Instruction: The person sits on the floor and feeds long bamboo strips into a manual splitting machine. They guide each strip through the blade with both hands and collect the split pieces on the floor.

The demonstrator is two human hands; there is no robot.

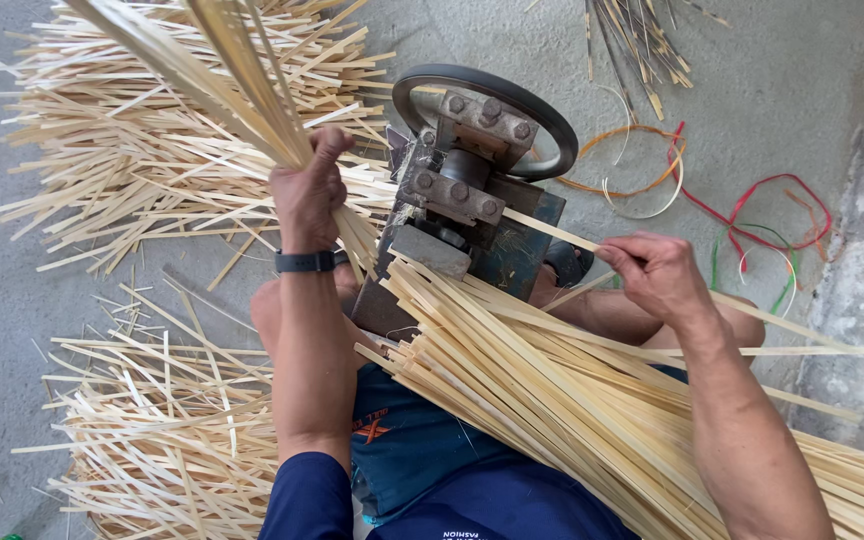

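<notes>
My left hand [307, 190] is closed around a bundle of thin pale bamboo strips [217, 75] that fans up toward the top left. A black band sits on that wrist. My right hand [657, 272] pinches one long bamboo strip [552, 230] whose end lies at the small metal machine [457, 200], a dark block with bolts and a black round wheel [552, 120] behind it. A thick stack of bamboo strips [592, 400] rests across my lap, running from the machine toward the lower right.
Loose heaps of bamboo strips cover the concrete floor at the upper left [142, 170] and lower left [162, 440]. Coloured plastic straps [752, 220] lie at the right, and darker sticks [637, 35] at the top. A rough wall edge runs down the right.
</notes>
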